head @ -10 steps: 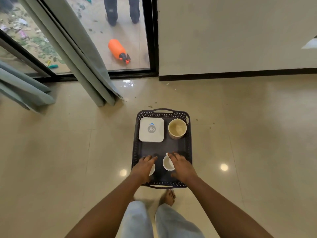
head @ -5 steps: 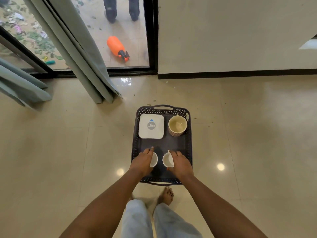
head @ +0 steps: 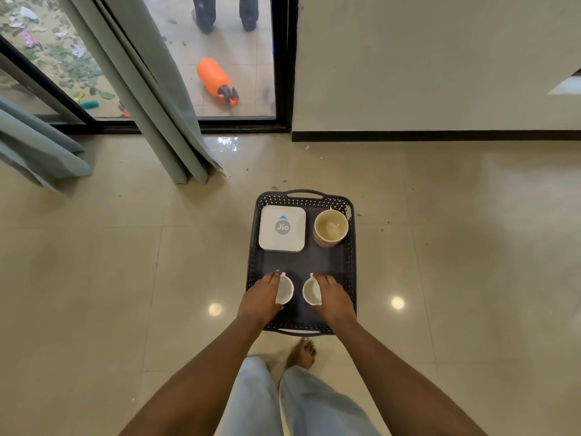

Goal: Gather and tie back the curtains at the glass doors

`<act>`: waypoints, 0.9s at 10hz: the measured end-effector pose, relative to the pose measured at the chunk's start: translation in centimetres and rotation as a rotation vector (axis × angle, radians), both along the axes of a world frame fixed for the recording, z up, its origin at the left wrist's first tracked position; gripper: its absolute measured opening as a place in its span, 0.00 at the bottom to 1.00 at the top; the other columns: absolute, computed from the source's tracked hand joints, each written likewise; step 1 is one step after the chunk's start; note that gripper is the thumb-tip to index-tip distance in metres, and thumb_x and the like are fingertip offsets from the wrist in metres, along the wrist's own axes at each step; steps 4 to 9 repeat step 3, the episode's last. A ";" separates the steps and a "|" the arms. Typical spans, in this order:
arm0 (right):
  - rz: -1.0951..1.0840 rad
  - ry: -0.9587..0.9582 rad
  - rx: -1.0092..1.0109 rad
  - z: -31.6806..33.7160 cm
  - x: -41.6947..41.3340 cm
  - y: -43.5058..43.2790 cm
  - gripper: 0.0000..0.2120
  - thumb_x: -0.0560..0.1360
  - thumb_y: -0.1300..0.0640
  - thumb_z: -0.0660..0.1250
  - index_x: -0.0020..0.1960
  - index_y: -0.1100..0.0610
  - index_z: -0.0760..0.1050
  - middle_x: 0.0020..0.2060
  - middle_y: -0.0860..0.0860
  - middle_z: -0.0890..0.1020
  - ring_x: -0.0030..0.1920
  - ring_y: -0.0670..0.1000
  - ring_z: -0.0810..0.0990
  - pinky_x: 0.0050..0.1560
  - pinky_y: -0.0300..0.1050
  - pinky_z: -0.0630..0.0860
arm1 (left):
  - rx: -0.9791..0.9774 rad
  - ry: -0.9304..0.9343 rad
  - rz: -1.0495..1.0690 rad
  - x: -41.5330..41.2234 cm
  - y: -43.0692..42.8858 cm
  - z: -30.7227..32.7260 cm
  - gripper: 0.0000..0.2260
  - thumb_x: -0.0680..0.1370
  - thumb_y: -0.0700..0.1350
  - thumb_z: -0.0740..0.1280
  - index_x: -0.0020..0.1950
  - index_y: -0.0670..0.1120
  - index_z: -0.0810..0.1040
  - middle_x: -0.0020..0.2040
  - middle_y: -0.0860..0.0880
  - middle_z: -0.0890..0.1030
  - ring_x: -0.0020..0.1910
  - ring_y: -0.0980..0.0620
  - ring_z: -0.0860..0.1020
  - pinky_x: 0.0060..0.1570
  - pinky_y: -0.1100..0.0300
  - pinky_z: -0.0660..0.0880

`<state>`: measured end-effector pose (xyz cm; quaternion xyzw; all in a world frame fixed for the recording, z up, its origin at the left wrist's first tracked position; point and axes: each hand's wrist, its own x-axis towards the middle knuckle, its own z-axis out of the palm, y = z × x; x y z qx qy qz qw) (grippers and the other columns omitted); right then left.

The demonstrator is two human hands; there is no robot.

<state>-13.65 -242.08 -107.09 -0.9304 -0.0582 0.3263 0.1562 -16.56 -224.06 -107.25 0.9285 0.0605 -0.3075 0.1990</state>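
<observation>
A grey-green curtain hangs loose in front of the glass doors, its hem on the floor. A second curtain panel is bunched at the far left. Both are well away from my hands. My left hand curls around a small white cup in a dark plastic tray on the floor. My right hand curls around a second white cup beside it.
The tray also holds a white square box and a patterned mug. Outside the glass lie an orange sprayer bottle and a person's legs. A wall is at the right. My bare foot is behind the tray.
Both hands have slid outward to the cups' outer sides, so more of each cup shows. The curtains have not moved.
</observation>
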 end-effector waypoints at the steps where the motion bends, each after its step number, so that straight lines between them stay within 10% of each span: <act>1: -0.017 0.018 -0.014 -0.3 -0.1 0.2 0.36 0.71 0.57 0.72 0.74 0.50 0.59 0.68 0.52 0.68 0.65 0.55 0.71 0.61 0.48 0.72 | 0.007 0.026 -0.017 0.1 0.1 -0.1 0.39 0.74 0.49 0.72 0.78 0.50 0.52 0.74 0.49 0.66 0.67 0.46 0.71 0.64 0.51 0.71; 3: -0.218 -0.095 0.061 3.3 0.9 1.1 0.43 0.70 0.54 0.73 0.76 0.54 0.52 0.70 0.55 0.64 0.70 0.57 0.63 0.65 0.50 0.67 | -0.016 -0.065 0.030 0.6 1.8 3.3 0.40 0.75 0.57 0.68 0.78 0.48 0.48 0.79 0.50 0.50 0.76 0.49 0.58 0.66 0.52 0.69; 9: -0.218 -0.095 0.061 3.3 0.9 1.1 0.43 0.70 0.54 0.73 0.76 0.54 0.52 0.70 0.55 0.64 0.70 0.57 0.63 0.65 0.50 0.67 | -0.016 -0.065 0.030 0.6 1.8 3.3 0.40 0.75 0.57 0.68 0.78 0.48 0.48 0.79 0.50 0.50 0.76 0.49 0.58 0.66 0.52 0.69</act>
